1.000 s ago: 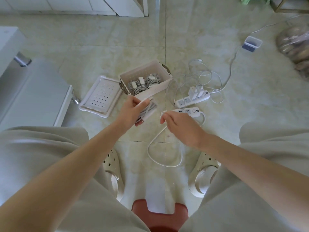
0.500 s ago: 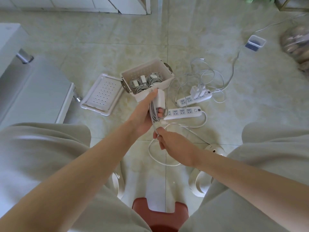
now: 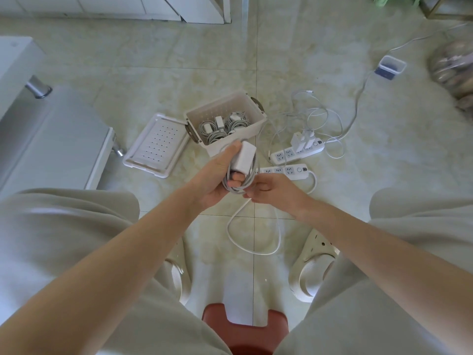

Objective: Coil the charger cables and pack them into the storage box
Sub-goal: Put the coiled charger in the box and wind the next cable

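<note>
Two power strips (image 3: 297, 152), open storage box (image 3: 252, 131), lid (image 3: 156, 144) on pale tiled floor (image 3: 179, 60).

text: honestly nothing I can read anywhere on my feed
power strip (image 3: 294, 152): socket markings too blurry for me

- Charger brick (image 3: 245, 158), gripped in the left hand (image 3: 216, 181): smooth white plastic, faint sheen.
- Cable (image 3: 235, 190), pinched by the right hand (image 3: 272, 192): smooth, rubbery pale-grey sheath.
- Storage box (image 3: 252, 134), just beyond the hands: matt off-white plastic.
- Lid (image 3: 156, 147), left of the hands: matt perforated plastic.
- Floor (image 3: 332, 60) beneath: glossy, marble-patterned tiles.
- Shorts (image 3: 64, 226), nearer than the hands: soft matt cloth.
</note>
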`<state>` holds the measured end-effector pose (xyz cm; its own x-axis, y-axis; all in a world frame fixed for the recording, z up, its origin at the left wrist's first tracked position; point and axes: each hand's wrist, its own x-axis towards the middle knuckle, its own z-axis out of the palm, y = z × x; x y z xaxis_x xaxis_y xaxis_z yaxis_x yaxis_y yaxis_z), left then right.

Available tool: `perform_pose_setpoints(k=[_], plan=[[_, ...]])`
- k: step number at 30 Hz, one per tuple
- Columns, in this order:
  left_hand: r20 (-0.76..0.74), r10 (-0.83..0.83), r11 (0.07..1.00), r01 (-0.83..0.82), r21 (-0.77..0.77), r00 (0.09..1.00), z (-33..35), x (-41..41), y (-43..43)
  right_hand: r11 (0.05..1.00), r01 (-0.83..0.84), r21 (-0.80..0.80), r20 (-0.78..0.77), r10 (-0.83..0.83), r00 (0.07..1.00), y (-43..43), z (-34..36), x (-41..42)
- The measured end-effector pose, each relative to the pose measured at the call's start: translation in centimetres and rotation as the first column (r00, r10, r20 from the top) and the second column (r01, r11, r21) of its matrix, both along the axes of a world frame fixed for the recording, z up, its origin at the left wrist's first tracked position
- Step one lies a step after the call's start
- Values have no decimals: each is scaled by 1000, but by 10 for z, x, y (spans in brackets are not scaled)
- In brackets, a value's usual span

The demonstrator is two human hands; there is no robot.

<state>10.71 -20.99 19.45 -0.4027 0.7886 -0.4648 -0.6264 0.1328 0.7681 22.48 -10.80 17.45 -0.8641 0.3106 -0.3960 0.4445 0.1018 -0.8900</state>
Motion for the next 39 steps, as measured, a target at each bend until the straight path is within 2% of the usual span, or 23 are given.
perform_pose_setpoints(k=[2,3,4,5,6,7,10,13,16,19,21,23,26,28,30,33,34,35,36,37,38,39], plan=[[-24,-88,995,87,-47,996,2,0,-1,962,-98,253,-17,106,994,2,-1,3],[-41,-147,987,143,-78,988,3,0,-3,866,-185,465,7,205,979,4,-3,5],[-72,-214,972,205,-117,974,4,0,-4,679,-261,686,58,306,950,5,-6,6],[-108,-287,950,269,-157,952,5,0,-5,478,-292,829,118,360,925,6,-10,7],[-147,-363,923,333,-195,920,7,-1,-7,360,-291,886,145,382,913,8,-11,6],[-186,-439,888,393,-237,879,9,-2,-8,307,-289,907,161,382,910,11,-10,5],[-283,-603,778,472,-414,746,14,-6,-15,206,-243,948,144,402,904,24,-13,6],[-341,-734,653,474,-590,587,15,-10,-19,182,-310,933,228,365,903,32,-11,8],[-410,-745,636,378,-672,526,8,-12,-19,232,-277,933,200,306,931,28,-6,8],[-542,-733,652,195,-733,412,-1,-16,-21,325,-221,920,155,217,964,24,6,9],[-595,-707,669,92,-737,382,-10,-19,-25,408,-181,895,110,192,975,18,14,10],[-618,-643,708,43,-705,453,-16,-20,-24,455,-149,878,57,210,976,7,19,10],[-548,-374,820,-10,-573,748,-17,-13,-11,492,-152,857,20,263,965,-12,13,12],[-451,-179,856,-88,-509,874,-17,-8,-3,544,-169,822,6,288,958,-20,7,15],[-413,-53,877,-155,-454,909,-21,-2,1,563,-198,803,8,321,947,-24,4,19],[-389,191,861,-344,-374,901,-29,7,3,525,-239,817,39,363,931,-26,-1,23],[-349,292,842,-412,-347,891,-31,9,5,573,-243,782,43,340,939,-27,-3,23],[-294,383,825,-467,-318,876,-31,10,6,704,-226,673,37,274,961,-29,-4,21],[-232,463,812,-514,-277,856,-31,10,7,869,-151,471,20,161,987,-29,-2,19],[-166,531,800,-556,-227,831,-30,10,8,979,-14,204,18,10,1000,-26,0,15],[-113,581,785,-592,-182,806,-28,9,8,989,136,-50,48,-134,990,-22,3,13],[-86,609,775,-615,-145,788,-26,8,8,933,260,-251,89,-245,965,-17,7,11]])
